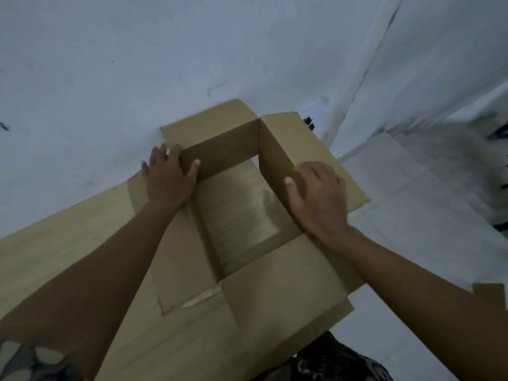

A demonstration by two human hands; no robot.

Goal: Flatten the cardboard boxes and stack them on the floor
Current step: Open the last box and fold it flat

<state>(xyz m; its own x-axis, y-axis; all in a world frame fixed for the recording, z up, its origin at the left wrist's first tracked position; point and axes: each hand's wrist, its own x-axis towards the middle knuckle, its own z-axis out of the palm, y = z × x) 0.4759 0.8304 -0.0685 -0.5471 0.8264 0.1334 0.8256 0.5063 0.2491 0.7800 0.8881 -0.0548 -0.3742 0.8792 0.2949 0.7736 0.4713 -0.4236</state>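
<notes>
An open brown cardboard box stands on a light wooden table, its flaps spread outward and both ends open, so the tabletop shows through it. My left hand grips the box's left wall near the far corner, thumb inside and fingers outside. My right hand grips the right wall the same way, thumb on the inner face. The near flap lies flat toward me with a strip of torn tape on it.
A white wall rises just behind the table. To the right lies a white tiled floor with a white pipe running up the corner. A small cardboard piece shows at the right edge.
</notes>
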